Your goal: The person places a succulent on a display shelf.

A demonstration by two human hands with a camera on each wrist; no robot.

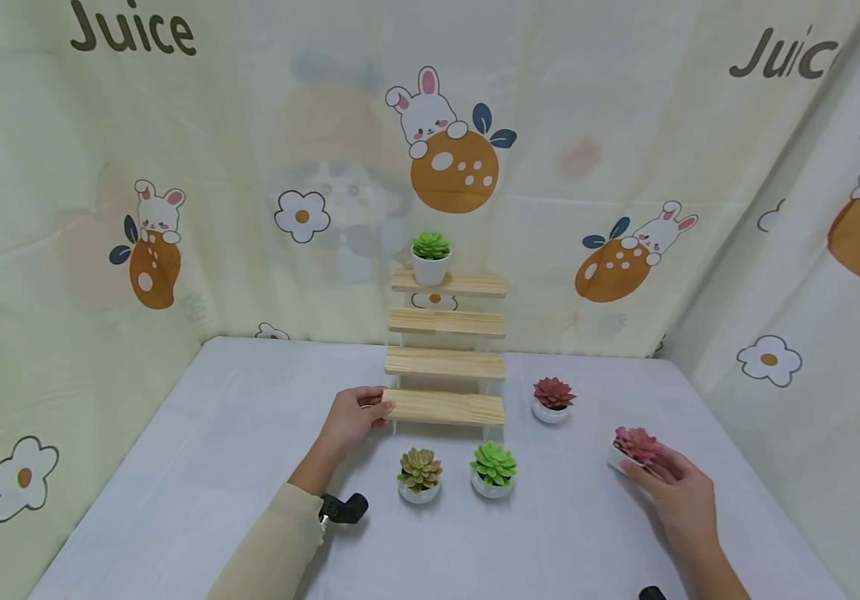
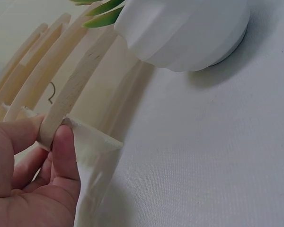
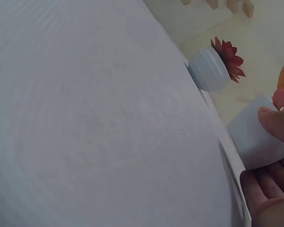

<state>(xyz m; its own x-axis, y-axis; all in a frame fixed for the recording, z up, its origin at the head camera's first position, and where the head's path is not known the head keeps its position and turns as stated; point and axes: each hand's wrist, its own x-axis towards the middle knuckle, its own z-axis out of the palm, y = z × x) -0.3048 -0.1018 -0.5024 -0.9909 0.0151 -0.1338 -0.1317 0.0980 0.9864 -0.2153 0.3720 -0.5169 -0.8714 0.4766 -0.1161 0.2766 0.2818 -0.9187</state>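
My left hand (image 1: 347,421) pinches the left end of the lowest plank (image 1: 445,408) on a stepped wooden stand, thumb and fingers on either face of the wood (image 2: 78,90) in the left wrist view. Off to the right, my right hand (image 1: 683,504) grips a pink potted succulent (image 1: 635,446). Its thumb lies on one side of the white pot (image 3: 255,135) and the fingers on the other. A dark red succulent (image 1: 553,400) in a round white pot stands between the stand and that hand.
On the stand's top step, at its left, sits a green succulent (image 1: 430,258) in a taller white pot. In front of the stand are a brownish succulent (image 1: 420,475) and a bright green one (image 1: 493,469). Printed curtains (image 1: 250,250) close off the back and sides.
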